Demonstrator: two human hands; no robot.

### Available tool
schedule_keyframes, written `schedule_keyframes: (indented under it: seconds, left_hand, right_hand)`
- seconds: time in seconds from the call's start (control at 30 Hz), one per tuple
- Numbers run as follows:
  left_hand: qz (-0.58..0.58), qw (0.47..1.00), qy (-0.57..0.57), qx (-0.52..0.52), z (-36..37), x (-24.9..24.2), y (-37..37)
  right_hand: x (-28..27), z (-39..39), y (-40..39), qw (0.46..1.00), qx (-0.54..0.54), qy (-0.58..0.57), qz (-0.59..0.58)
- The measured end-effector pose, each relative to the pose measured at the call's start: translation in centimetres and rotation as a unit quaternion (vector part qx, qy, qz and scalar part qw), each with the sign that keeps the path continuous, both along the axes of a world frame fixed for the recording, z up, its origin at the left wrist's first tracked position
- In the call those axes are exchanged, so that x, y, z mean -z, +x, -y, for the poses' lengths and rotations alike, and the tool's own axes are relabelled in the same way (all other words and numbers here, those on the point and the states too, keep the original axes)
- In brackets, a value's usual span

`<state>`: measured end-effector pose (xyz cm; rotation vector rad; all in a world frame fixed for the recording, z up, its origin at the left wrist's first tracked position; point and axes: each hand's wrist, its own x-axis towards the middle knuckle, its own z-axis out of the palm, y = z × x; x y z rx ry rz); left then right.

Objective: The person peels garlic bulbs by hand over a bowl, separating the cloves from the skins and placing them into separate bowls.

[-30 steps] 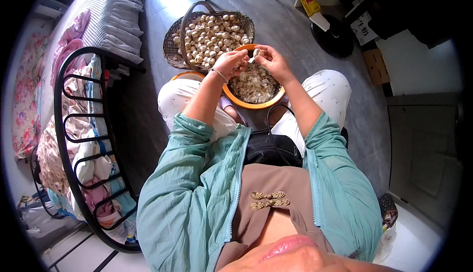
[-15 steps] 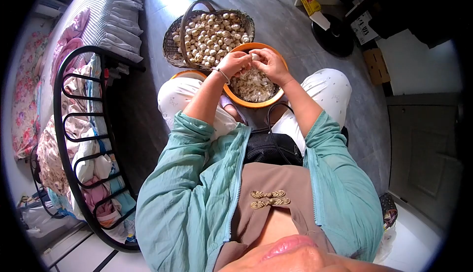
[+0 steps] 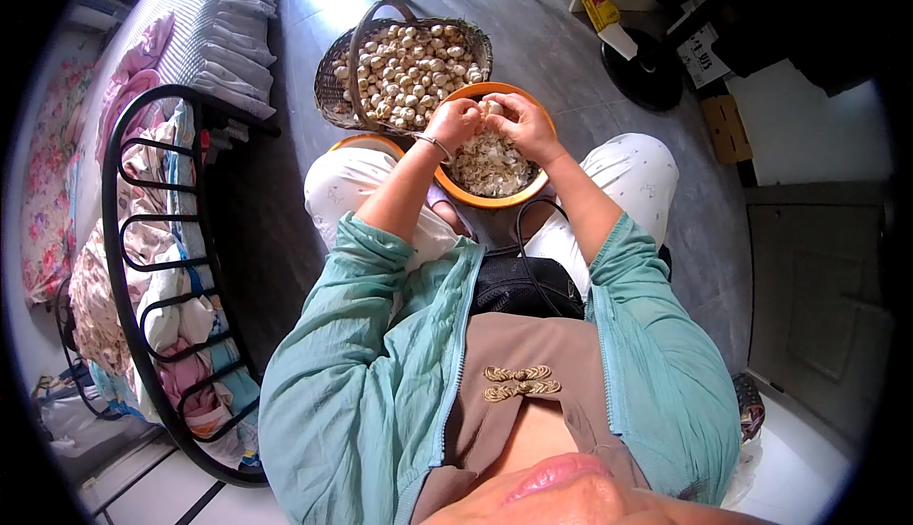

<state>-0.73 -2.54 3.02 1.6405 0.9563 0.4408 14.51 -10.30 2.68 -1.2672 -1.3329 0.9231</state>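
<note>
A whitish garlic bulb [image 3: 491, 107] is between the fingertips of my right hand [image 3: 525, 126], above an orange-rimmed tub [image 3: 495, 204]. My left hand [image 3: 453, 124], with a bracelet at its wrist, is closed, its fingertips pinched close against the bulb's left side. What those fingers grip is hidden. Loose, papery garlic skins [image 3: 490, 165] fill the tub below both hands. Just beyond, to the left, a wicker basket [image 3: 328, 97] with an arched handle holds a heap of garlic bulbs [image 3: 409, 68].
Another orange rim [image 3: 371, 142] shows beside my left knee. A black metal bed frame [image 3: 119, 211] with piled cloths stands on the left. To the right are a round black base [image 3: 639, 73] and a cardboard box [image 3: 726, 128]. A black bag [image 3: 528, 287] sits between my legs.
My left hand has shifted slightly left and its fingers are more curled. More of the garlic bulb shows in my right hand, which stays almost in place.
</note>
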Motion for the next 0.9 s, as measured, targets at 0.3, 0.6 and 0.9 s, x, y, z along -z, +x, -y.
schedule_keyframes:
  seconds: [0.3, 0.6, 0.9]
  left_hand:
    - [0.159, 0.951, -0.265, -0.031, -0.1, -0.9, -0.4]
    - [0.252, 0.883, -0.396, -0.010, -0.6, -1.0, -0.6]
    - [0.202, 0.928, -0.310, -0.041, -0.6, -2.0, -1.0]
  right_hand:
    - [-1.1, 0.0, 0.3, 0.966, -0.028, -0.093, -0.238]
    - [-1.1, -0.1, 0.6, 0.938, -0.048, -0.095, -0.331]
    - [-0.5, 0.0, 0.5, 0.967, -0.017, -0.089, -0.237]
